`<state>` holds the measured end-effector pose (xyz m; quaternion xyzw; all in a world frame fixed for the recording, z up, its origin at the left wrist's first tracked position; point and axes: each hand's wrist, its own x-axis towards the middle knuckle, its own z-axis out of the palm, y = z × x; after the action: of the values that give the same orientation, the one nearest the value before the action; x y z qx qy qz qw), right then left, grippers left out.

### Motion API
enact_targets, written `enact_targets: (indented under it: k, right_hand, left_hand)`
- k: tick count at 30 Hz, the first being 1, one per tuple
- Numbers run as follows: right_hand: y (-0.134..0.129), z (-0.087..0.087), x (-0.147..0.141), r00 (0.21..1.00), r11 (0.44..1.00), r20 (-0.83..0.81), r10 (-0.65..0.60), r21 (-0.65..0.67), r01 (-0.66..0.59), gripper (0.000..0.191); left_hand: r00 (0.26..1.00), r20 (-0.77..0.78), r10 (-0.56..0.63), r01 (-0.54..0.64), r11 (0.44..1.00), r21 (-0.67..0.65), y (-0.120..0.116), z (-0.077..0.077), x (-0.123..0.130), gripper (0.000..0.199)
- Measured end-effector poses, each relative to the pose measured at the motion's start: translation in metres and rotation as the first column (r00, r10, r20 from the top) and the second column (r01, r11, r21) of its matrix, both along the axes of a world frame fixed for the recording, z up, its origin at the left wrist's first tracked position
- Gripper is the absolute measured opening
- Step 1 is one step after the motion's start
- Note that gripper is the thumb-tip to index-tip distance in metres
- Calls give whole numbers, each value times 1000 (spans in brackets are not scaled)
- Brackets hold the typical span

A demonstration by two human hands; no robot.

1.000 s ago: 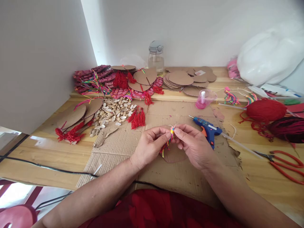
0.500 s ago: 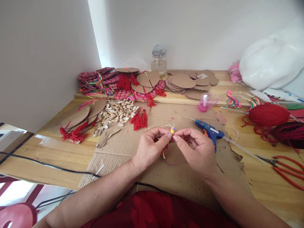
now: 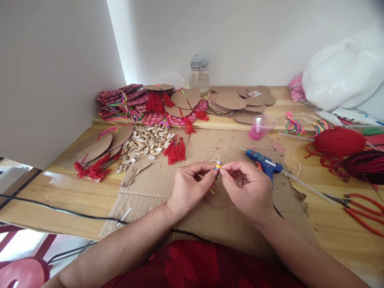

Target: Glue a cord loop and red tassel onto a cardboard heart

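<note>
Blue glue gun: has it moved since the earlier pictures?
No. Judged against the pink cup, the blue glue gun lies in the same place, nearer the person; only the camera's view has shifted.

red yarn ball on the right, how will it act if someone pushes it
The red yarn ball might roll a little, being rounded, though its loose strands could drag. It would probably squash softly, since it looks wound from yarn.

Left hand (image 3: pixel 189 188) pinching, right hand (image 3: pixel 248 190) pinching alongside
</note>
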<state>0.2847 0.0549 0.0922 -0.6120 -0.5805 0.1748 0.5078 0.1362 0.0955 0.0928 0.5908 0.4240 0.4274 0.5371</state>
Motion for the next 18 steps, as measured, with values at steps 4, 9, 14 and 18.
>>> enact_targets:
  k: [4,9,14,18]
  right_hand:
    - [3,4,-1,985,997,-171,32,-69,-44,6]
    - [7,5,0,942,984,-334,37,-154,-93,6]
    - [10,2,5,863,962,-490,118,-159,-222,12]
    - [9,4,5,856,963,-505,115,-156,-221,12]
  left_hand:
    - [997,-65,43,-37,995,97,0,-3,0,13]
    - [997,-76,33,-25,994,104,-1,-3,0,14]
    - [1000,-22,4,-4,1000,23,-1,4,0,15]
    - [999,39,-22,25,998,-65,0,7,0,18]
